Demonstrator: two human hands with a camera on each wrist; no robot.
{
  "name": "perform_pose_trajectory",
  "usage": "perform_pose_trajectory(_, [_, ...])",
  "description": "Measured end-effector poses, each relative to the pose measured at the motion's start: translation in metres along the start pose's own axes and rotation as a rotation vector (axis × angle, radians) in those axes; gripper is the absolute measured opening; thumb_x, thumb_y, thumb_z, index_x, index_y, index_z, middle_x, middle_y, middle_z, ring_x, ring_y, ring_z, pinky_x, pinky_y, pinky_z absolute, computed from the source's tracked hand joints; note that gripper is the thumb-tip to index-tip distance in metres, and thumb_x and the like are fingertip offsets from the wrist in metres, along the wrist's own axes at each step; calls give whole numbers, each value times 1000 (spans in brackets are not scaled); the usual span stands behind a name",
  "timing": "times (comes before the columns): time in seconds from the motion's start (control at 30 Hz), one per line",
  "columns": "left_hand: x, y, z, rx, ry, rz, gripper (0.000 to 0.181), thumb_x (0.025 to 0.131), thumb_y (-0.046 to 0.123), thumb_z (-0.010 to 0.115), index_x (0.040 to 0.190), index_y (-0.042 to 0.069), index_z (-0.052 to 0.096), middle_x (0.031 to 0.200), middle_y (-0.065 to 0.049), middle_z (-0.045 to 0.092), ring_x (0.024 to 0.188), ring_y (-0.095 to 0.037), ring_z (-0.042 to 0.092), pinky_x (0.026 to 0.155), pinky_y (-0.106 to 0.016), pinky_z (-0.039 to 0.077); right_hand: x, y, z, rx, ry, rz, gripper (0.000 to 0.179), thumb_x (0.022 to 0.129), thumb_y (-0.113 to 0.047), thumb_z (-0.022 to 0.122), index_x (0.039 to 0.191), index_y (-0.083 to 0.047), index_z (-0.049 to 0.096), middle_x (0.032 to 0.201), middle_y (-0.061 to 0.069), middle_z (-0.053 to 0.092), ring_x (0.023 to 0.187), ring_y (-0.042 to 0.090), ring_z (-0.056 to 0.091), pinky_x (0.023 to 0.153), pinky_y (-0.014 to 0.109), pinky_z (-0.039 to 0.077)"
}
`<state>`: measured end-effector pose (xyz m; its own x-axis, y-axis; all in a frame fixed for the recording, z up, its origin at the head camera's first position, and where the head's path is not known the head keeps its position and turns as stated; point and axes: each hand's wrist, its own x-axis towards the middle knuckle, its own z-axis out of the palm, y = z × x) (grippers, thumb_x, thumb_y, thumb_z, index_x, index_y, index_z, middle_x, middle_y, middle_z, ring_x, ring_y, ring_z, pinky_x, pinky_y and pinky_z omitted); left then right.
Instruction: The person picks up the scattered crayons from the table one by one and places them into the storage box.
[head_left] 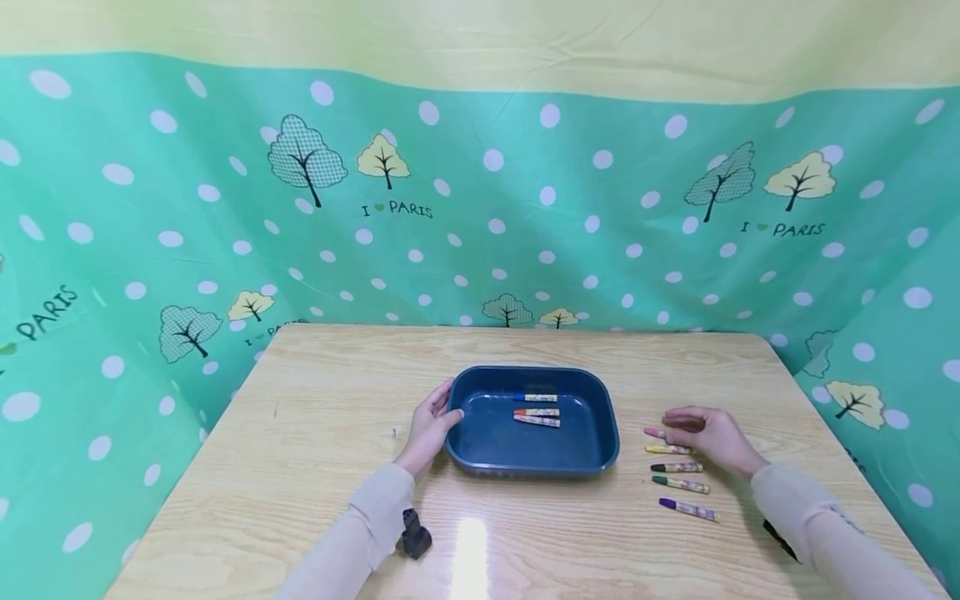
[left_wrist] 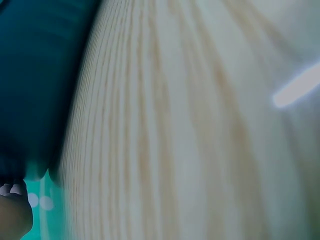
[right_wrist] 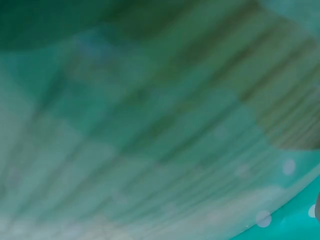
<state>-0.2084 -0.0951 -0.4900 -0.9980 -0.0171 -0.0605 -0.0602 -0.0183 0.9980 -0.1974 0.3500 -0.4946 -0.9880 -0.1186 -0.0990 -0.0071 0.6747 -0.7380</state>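
My left hand (head_left: 428, 429) grips the left end of a dark blue plastic tray (head_left: 534, 470), with the thumb over its rim. Inside the tray lie a blue crayon (head_left: 536, 398), an orange crayon (head_left: 537, 412) and a white-wrapped crayon (head_left: 537, 421). To the right of the tray, my right hand (head_left: 712, 437) is over a pink crayon (head_left: 655, 432), its thumb and fingertips covering the wrapped end. I cannot tell whether they pinch it. Just nearer lies a yellow crayon (head_left: 669, 450), partly under the hand. In the left wrist view the tray's side (left_wrist: 40, 90) shows close up.
A black crayon (head_left: 676, 468), a green crayon (head_left: 681, 484) and a purple crayon (head_left: 689, 510) lie in a column below the right hand. A black device (head_left: 415, 535) is beside the left sleeve. Green polka-dot cloth (head_left: 465, 208) hangs behind the wooden table (head_left: 360, 367).
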Motion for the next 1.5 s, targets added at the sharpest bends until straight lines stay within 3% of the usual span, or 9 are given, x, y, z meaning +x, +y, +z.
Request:
perform_pose_trajectory(0.43, [0, 0, -1, 3, -6, 17, 60, 81, -7, 52, 139, 2, 37, 144, -21, 35, 133, -34, 32, 109, -39, 31, -1, -9, 0, -91, 33, -46, 29, 78, -21, 71, 102, -5, 68, 93, 7, 70, 79, 6, 64, 68, 15, 52])
perform_pose_trajectory(0.63, [0, 0, 1, 2, -11, 10, 59, 82, -7, 52, 139, 2, 37, 143, -23, 34, 132, -35, 33, 109, -40, 32, -1, -16, -3, -97, 4, -33, 26, 80, -18, 69, 102, -4, 68, 93, 8, 70, 83, 13, 64, 67, 16, 52])
perform_pose_trajectory(0.9, [-1, 1, 2, 11, -26, 17, 59, 83, -7, 52, 139, 1, 36, 143, -23, 34, 132, -36, 33, 108, -40, 33, 1, -26, -5, -104, 4, -17, 33, 82, -28, 67, 106, -5, 67, 100, 10, 69, 89, 18, 64, 76, 29, 55])
perform_pose_trajectory(1.23, [-1, 0, -2, 0, -30, 13, 59, 83, -6, 52, 139, 1, 35, 144, -22, 33, 133, -34, 31, 110, -40, 31, 3, -57, -9, -53, 101, -139, 34, 83, -30, 65, 106, -5, 68, 102, 13, 68, 81, 2, 62, 69, 14, 53])
perform_pose_trajectory(1.5, [0, -1, -1, -5, -32, 2, 60, 83, -6, 51, 140, 2, 35, 144, -22, 34, 132, -34, 33, 107, -39, 34, 14, -96, -2, 38, 69, -115, 42, 82, -40, 64, 111, -9, 66, 108, 11, 67, 89, 8, 64, 74, 24, 56])
